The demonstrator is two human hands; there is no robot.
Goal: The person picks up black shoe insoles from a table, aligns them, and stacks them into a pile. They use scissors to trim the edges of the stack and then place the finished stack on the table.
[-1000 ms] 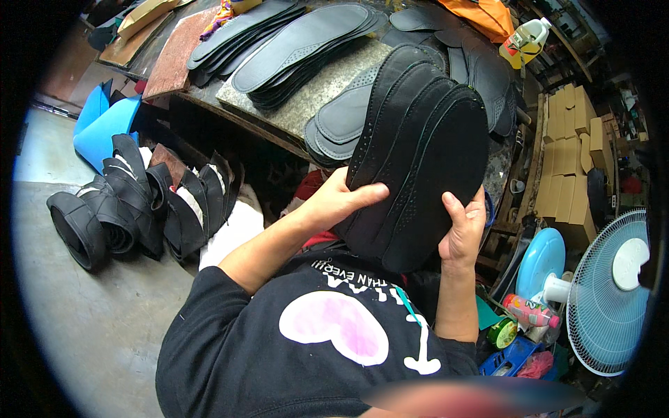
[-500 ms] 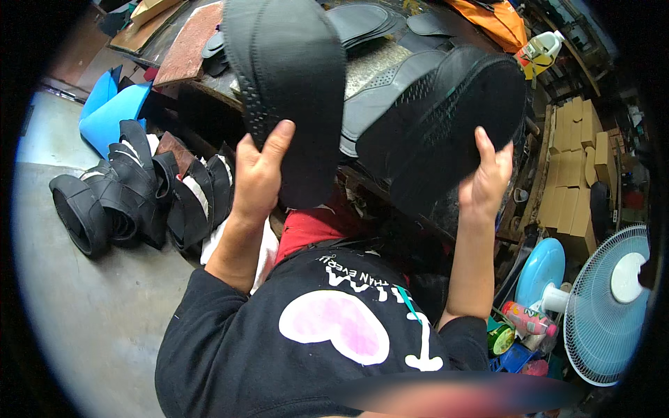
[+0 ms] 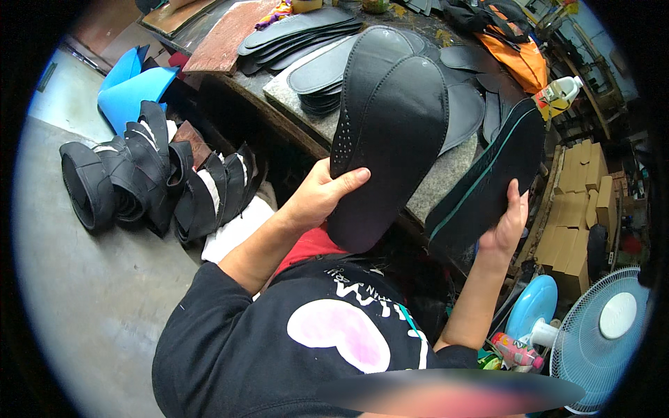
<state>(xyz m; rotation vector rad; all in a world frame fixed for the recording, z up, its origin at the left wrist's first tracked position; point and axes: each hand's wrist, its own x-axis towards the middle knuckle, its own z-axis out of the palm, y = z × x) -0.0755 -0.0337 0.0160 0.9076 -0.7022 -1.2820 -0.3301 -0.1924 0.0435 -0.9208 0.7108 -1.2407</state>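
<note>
My left hand (image 3: 322,196) grips the lower part of a black shoe insole (image 3: 401,150), thumb on the near face. This insole stands tilted up, with a stitched line along its edge and a patch of small holes on its left side. On the right, my right hand (image 3: 507,221) holds another black insole (image 3: 491,177), turned partly edge-on so a teal line shows along its side. The two insoles are apart. Behind them on the workbench lie a stack of dark insoles (image 3: 300,40), a greyer stack (image 3: 317,75) and loose grey pieces (image 3: 463,115).
A grey stone slab (image 3: 279,90) and a reddish board (image 3: 226,38) rest on the bench. Rolled black pieces (image 3: 132,174) and blue sheets (image 3: 132,83) are at left. Cardboard boxes (image 3: 575,202), a fan (image 3: 599,334) and a yellow-labelled jug (image 3: 557,96) stand at right.
Both insoles have come lower. The left one has moved right and turned; the right one has swung from facing me to nearly edge-on. More of the bench shows behind them.
</note>
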